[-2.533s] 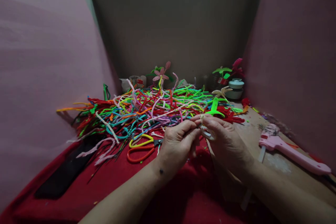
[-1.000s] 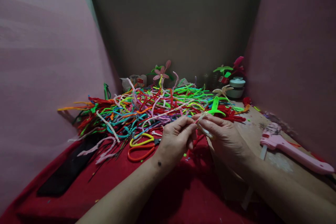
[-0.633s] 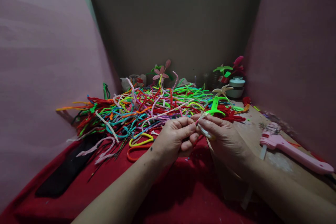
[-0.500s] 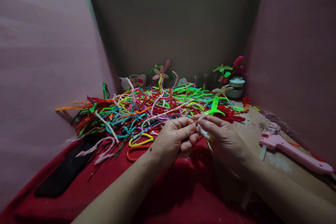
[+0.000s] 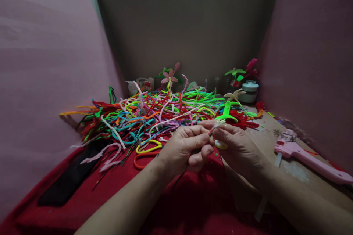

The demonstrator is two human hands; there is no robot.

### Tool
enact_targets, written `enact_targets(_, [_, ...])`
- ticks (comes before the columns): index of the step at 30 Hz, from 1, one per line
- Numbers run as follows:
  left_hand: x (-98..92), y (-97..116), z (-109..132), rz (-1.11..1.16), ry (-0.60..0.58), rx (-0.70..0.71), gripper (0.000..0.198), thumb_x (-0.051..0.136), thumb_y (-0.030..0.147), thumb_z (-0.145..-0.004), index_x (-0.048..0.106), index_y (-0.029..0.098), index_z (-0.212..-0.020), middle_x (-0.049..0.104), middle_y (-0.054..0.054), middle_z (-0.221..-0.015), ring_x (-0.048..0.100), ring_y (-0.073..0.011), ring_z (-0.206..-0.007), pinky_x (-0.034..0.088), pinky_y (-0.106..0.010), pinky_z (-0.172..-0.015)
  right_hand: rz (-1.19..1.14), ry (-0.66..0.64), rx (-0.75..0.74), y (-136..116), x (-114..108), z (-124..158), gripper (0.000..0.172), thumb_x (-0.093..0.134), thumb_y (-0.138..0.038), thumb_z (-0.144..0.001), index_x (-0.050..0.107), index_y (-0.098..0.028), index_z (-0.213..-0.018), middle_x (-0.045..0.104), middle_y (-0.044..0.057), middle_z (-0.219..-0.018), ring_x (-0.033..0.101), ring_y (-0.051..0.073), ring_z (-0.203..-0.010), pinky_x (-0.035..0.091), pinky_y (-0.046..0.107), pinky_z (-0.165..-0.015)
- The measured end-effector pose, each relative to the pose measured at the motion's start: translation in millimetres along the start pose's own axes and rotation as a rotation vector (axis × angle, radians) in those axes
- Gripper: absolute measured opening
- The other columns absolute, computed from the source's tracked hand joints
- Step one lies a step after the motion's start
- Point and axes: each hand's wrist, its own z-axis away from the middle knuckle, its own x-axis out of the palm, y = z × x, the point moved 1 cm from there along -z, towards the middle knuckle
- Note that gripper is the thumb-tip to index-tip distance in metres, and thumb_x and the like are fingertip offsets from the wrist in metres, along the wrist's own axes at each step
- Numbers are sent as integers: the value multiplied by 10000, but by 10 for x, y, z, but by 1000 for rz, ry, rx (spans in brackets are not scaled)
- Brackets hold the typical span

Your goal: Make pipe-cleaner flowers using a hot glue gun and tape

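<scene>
Between the thumb and fingers of my left hand (image 5: 190, 147) is a thin pinkish stem topped by a bundle of pale, frayed stamens (image 5: 220, 122). My right hand (image 5: 238, 143) is closed in a pinch at the same stem, just below the pale tips. Partly hidden under the right fingers is a small white and yellow item (image 5: 220, 144), whose kind I cannot make out. Just beyond the fingertips stands a bright green leaf shape (image 5: 227, 112) made of pipe cleaner. Behind both hands spreads a big heap of many-coloured pipe cleaners (image 5: 165, 112).
Scissors (image 5: 147, 150) with yellow and orange handles lie left of my hands on the red cloth (image 5: 116, 209). A black phone-like slab (image 5: 66, 181) is farther left. At right rests a pink glue gun (image 5: 309, 158). A white lidded jar (image 5: 249, 91) and pipe-cleaner flowers (image 5: 169, 77) stand behind.
The pale tips now show more openly above my fingers, and the white and yellow item sits lower and more hidden under the right hand. Both hands stay close together.
</scene>
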Motion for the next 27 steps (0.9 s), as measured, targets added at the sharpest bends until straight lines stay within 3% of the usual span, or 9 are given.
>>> enact_targets(3, [-14, 6, 7, -19, -61, -16, 152, 523, 250, -831, 574, 125, -760, 532, 24, -569, 290, -8, -285, 272, -145, -272, 3, -17, -25, 0, 4, 7, 80, 703, -271, -725, 723, -195, -709, 634, -4, -690, 542, 100, -644, 442, 244, -680])
enact_targets(5, [-5, 5, 10, -158, -19, 10, 188, 495, 279, -844, 569, 133, -751, 541, 16, -575, 334, -21, -300, 281, -154, -293, 22, 25, -50, 11, -11, -3, 52, 700, -245, -724, 730, -212, -750, 653, 3, -788, 558, 117, -715, 442, 259, -716])
enact_targets(10, [60, -32, 11, -823, 352, 358, 152, 559, 264, -802, 573, 151, -700, 545, 9, -611, 485, -60, -508, 380, -162, -482, 118, 140, -167, 56, -83, -34, 68, 691, -219, -729, 732, -231, -782, 650, 14, -932, 553, 154, -872, 404, 307, -841])
enact_targets(13, [79, -42, -4, -876, 437, 382, 166, 543, 256, -805, 562, 157, -673, 537, 17, -599, 477, -57, -492, 382, -168, -480, 186, 126, -145, 80, -108, -51, 69, 665, -229, -760, 727, -228, -790, 644, 17, -875, 542, 161, -883, 390, 319, -851])
enact_targets(18, [55, 13, -13, -529, 299, 132, 239, 521, 296, -824, 545, 140, -643, 521, 29, -505, 425, -44, -338, 309, -159, -337, 257, 80, -97, 31, -113, -71, 66, 696, -259, -726, 727, -230, -777, 639, 7, -780, 544, 155, -788, 410, 316, -794])
enact_targets(24, [-12, -8, -15, -171, 44, 37, 211, 574, 330, -791, 578, 127, -736, 615, -10, -574, 438, -41, -304, 288, -143, -283, 187, 21, -33, -49, -67, -51, 146, 724, -288, -679, 742, -247, -818, 681, 22, -768, 594, 186, -805, 447, 339, -791])
enact_targets(27, [1, -20, -32, -190, 7, 16, 256, 531, 360, -812, 588, 118, -751, 616, -21, -574, 450, -58, -306, 313, -166, -288, 165, 7, -28, -36, -58, -55, 127, 710, -292, -699, 741, -245, -812, 659, 6, -667, 600, 166, -697, 450, 346, -773])
